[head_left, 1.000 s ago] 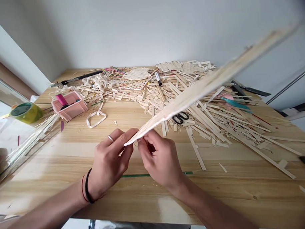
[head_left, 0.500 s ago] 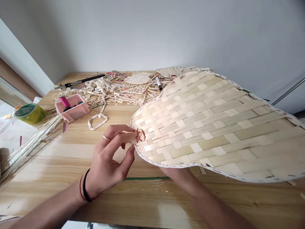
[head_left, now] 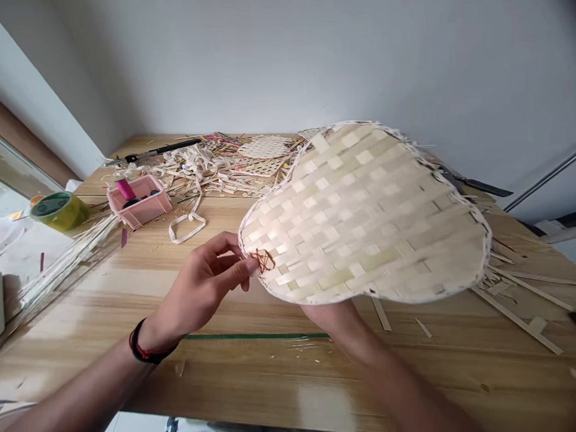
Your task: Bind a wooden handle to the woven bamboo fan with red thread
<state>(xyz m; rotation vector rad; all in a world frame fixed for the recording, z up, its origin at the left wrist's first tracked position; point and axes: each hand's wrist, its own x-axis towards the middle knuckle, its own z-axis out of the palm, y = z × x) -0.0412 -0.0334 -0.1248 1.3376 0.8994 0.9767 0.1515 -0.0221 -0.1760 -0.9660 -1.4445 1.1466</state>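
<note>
A woven pale bamboo piece [head_left: 354, 213] with a white stitched rim is held up above the table, its wide end to the right. Reddish-brown stitching [head_left: 264, 261] marks its narrow left end. My left hand [head_left: 209, 278] pinches that end, thumb on the near face beside the stitching and fingers behind the edge. Under the piece's lower edge, my right hand [head_left: 329, 312] reaches behind it; only the wrist and back of the hand show, and its fingers are hidden.
Behind lie bamboo scraps and white ribbon [head_left: 196, 162] on the wooden table [head_left: 227, 375]. At left are a pink basket [head_left: 148, 208], yellow-green tape [head_left: 58, 211] and long thin strips [head_left: 76, 248]. A dark-bladed tool [head_left: 480, 185] and more strips [head_left: 518, 312] lie at right.
The woven piece has turned and its wide end has drawn in from the right, uncovering strips and the dark blade. My left thumb has moved up onto the stitched end, and the fingers have closed on it.
</note>
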